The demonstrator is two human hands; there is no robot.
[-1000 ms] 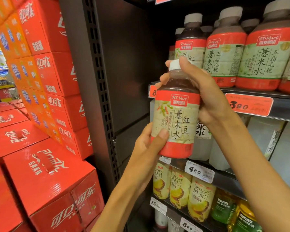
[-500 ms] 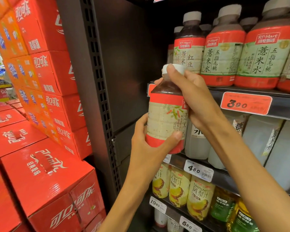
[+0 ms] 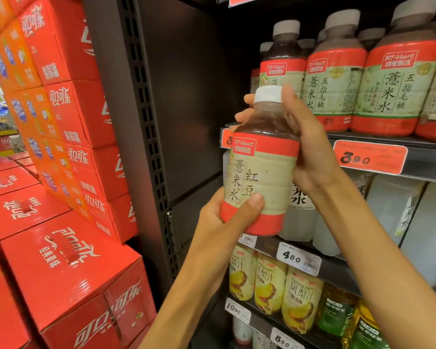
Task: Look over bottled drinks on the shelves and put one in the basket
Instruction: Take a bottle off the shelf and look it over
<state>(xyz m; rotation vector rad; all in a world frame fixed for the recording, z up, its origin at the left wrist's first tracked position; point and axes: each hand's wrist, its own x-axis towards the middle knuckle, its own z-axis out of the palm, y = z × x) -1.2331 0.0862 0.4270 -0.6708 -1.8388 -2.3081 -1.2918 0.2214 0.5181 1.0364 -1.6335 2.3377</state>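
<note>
- A single bottle is held upright, very slightly tilted, in front of the dark shelving, clear of every shelf.
- Its base is gripped by the left hand; the thumb is laid across the red bottom band and the lower edge of the label.
- The shoulder and neck are clasped from behind by the right hand, with fingers seen on both sides of the white cap.
- Both hands are closed firmly on this bottle.
- The cap is white and ribbed; below it, dark reddish-brown liquid is seen through clear plastic.
- A wrap label is carried on the body: a red band at the top with an "RT-Mart" badge, a pale cream-green middle printed with large dark Chinese characters, and a red band at the bottom.
- The label front is turned toward the camera.
- Similar bottles are lined up on the upper shelf behind, with red and green labels and pale caps.
- A red price tag reading 3.90 is fixed to that shelf's edge, just right of the right wrist.
- Cloudy white bottles are seen on the shelf below, and yellow juice bottles lower still.
- Red cola cartons are stacked to the left.
</note>
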